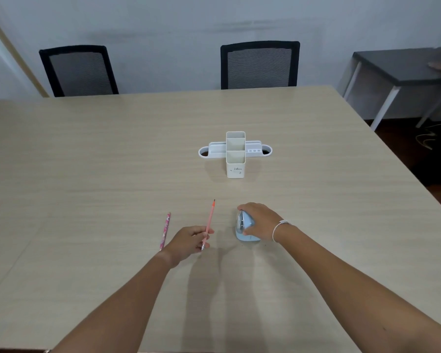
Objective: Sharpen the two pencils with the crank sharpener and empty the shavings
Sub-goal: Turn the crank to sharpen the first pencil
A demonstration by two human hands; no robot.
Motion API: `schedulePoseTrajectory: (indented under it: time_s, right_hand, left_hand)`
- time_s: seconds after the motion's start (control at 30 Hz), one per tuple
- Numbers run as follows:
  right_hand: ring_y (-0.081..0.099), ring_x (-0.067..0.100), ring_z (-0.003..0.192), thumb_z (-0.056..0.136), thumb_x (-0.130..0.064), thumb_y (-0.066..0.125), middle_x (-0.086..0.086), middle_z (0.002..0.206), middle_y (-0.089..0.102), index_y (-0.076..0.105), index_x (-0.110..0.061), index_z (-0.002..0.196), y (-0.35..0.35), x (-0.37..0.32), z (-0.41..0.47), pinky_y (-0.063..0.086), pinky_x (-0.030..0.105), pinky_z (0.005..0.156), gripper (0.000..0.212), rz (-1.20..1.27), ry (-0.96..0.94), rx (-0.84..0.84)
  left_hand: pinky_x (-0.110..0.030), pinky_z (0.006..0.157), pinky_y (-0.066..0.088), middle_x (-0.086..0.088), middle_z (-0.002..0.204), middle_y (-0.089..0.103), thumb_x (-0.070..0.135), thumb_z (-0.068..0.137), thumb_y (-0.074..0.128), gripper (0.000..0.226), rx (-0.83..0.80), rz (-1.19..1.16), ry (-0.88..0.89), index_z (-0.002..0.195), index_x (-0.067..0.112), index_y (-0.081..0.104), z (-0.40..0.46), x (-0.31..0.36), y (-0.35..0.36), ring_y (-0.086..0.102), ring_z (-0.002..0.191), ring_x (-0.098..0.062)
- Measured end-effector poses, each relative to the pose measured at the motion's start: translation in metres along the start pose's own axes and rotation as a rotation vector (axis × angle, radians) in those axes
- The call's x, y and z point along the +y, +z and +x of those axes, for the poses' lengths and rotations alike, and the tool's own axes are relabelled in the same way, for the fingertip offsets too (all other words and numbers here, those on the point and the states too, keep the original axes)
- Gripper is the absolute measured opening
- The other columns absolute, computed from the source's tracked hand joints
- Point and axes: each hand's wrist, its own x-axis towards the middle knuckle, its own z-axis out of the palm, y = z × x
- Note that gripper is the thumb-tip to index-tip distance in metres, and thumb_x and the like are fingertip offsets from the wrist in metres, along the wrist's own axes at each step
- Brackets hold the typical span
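Pencils and a crank sharpener sit on a wide pale wood-grain table (112, 154), seen from a person's head looking down along two bare forearms. Two black mesh-backed chairs (259, 64) stand at the table's far edge, their seats hidden behind it. A dark side table (402, 67) at far right is cut off by the frame; something blurred lies on it and cannot be made out. A white desk organiser (235, 154) stands well beyond both hands, with tall square cups in the middle and low rounded wings on each side; the small print on its front is too small to read.

The right hand (261, 221), with a pale band at the wrist, is closed over the top of the light blue sharpener (245, 226), which rests on the table. The palm covers most of it, so the crank and shavings drawer are out of sight. Just left of that grip, the left hand (189, 240) pinches the salmon-pink pencil (209, 220) near its lower end, dark tip slanting up and away from the fingers, clear of the sharpener. Left of that grip, the patterned pink pencil (165, 230) lies on the table, its near end hidden behind the left wrist.
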Motion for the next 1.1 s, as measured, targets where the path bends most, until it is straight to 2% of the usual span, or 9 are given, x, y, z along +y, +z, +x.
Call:
schedulePoseTrajectory:
  time_s: [0.23, 0.37, 0.47, 0.53, 0.57, 0.67, 0.77, 0.9, 1.1]
  right_hand:
    - [0.032, 0.022, 0.132, 0.078, -0.022, 0.067, 0.000, 0.140, 0.042, 0.034, -0.021, 0.135, 0.000, 0.001, -0.001, 0.031, 0.033, 0.106, 0.066, 0.011, -0.005, 0.006]
    - [0.031, 0.022, 0.132, 0.078, -0.021, 0.067, 0.000, 0.140, 0.041, 0.034, -0.021, 0.136, 0.001, 0.002, -0.001, 0.030, 0.033, 0.107, 0.067, 0.008, -0.016, -0.002]
    - [0.030, 0.022, 0.133, 0.078, -0.020, 0.068, 0.001, 0.141, 0.040, 0.034, -0.021, 0.136, 0.001, 0.003, 0.000, 0.029, 0.033, 0.107, 0.067, 0.012, -0.022, -0.004]
    - [0.031, 0.023, 0.132, 0.077, -0.020, 0.068, 0.001, 0.140, 0.041, 0.034, -0.021, 0.135, 0.001, 0.004, 0.001, 0.029, 0.033, 0.107, 0.067, 0.012, -0.026, -0.006]
    - [0.031, 0.023, 0.132, 0.077, -0.020, 0.068, 0.001, 0.140, 0.041, 0.034, -0.020, 0.135, 0.001, 0.004, 0.001, 0.029, 0.033, 0.107, 0.067, 0.013, -0.027, -0.007]
    - [0.031, 0.022, 0.133, 0.077, -0.019, 0.068, 0.001, 0.140, 0.041, 0.035, -0.021, 0.135, 0.002, 0.005, 0.002, 0.030, 0.034, 0.108, 0.067, 0.028, -0.025, -0.003]
    - [0.030, 0.022, 0.133, 0.077, -0.019, 0.068, 0.001, 0.140, 0.041, 0.035, -0.020, 0.135, 0.002, 0.005, 0.002, 0.030, 0.034, 0.107, 0.067, 0.041, -0.026, -0.003]
    - [0.031, 0.023, 0.132, 0.077, -0.019, 0.068, 0.001, 0.139, 0.042, 0.035, -0.020, 0.135, 0.002, 0.006, 0.002, 0.030, 0.034, 0.106, 0.067, 0.038, -0.033, -0.001]
    - [0.031, 0.023, 0.131, 0.077, -0.018, 0.068, 0.001, 0.138, 0.043, 0.035, -0.019, 0.135, 0.003, 0.007, 0.002, 0.030, 0.034, 0.107, 0.066, 0.041, -0.040, -0.001]
  left_hand:
    - [-0.019, 0.073, 0.049, 0.000, 0.088, 0.056, 0.008, 0.097, 0.044, 0.024, -0.014, 0.092, 0.007, 0.094, 0.019, 0.065, 0.003, 0.000, 0.001, 0.058, 0.077, -0.017]
    - [-0.009, 0.058, 0.044, -0.002, 0.097, 0.055, 0.007, 0.094, 0.050, 0.021, 0.095, 0.331, 0.064, 0.100, 0.015, 0.068, 0.007, 0.001, -0.004, 0.053, 0.076, -0.013]
    - [-0.015, 0.081, 0.030, 0.000, 0.098, 0.057, 0.012, 0.093, 0.053, 0.022, 0.191, 0.611, 0.128, 0.105, 0.014, 0.070, 0.013, 0.002, -0.013, 0.055, 0.098, -0.014]
    - [-0.025, 0.102, 0.023, 0.000, 0.098, 0.060, 0.017, 0.093, 0.053, 0.022, 0.222, 0.725, 0.136, 0.105, 0.019, 0.071, 0.016, 0.003, -0.020, 0.057, 0.106, -0.017]
    - [-0.029, 0.104, 0.024, 0.000, 0.096, 0.060, 0.018, 0.093, 0.052, 0.023, 0.213, 0.766, 0.135, 0.106, 0.021, 0.070, 0.017, 0.004, -0.023, 0.057, 0.107, -0.019]
    - [-0.029, 0.085, 0.034, -0.002, 0.090, 0.055, 0.017, 0.094, 0.049, 0.023, 0.178, 0.855, 0.171, 0.103, 0.019, 0.070, 0.020, 0.010, -0.024, 0.057, 0.103, -0.025]
    - [-0.033, 0.093, 0.033, -0.006, 0.094, 0.056, 0.020, 0.095, 0.046, 0.025, 0.185, 0.941, 0.196, 0.105, 0.021, 0.069, 0.020, 0.016, -0.019, 0.056, 0.105, -0.026]
    - [-0.032, 0.088, 0.036, -0.011, 0.110, 0.059, 0.019, 0.098, 0.043, 0.029, 0.166, 1.011, 0.211, 0.114, 0.020, 0.067, 0.020, 0.024, -0.011, 0.054, 0.108, -0.027]
    - [-0.028, 0.083, 0.033, -0.011, 0.114, 0.058, 0.017, 0.098, 0.041, 0.031, 0.177, 0.998, 0.210, 0.119, 0.022, 0.065, 0.021, 0.027, -0.009, 0.051, 0.112, -0.028]
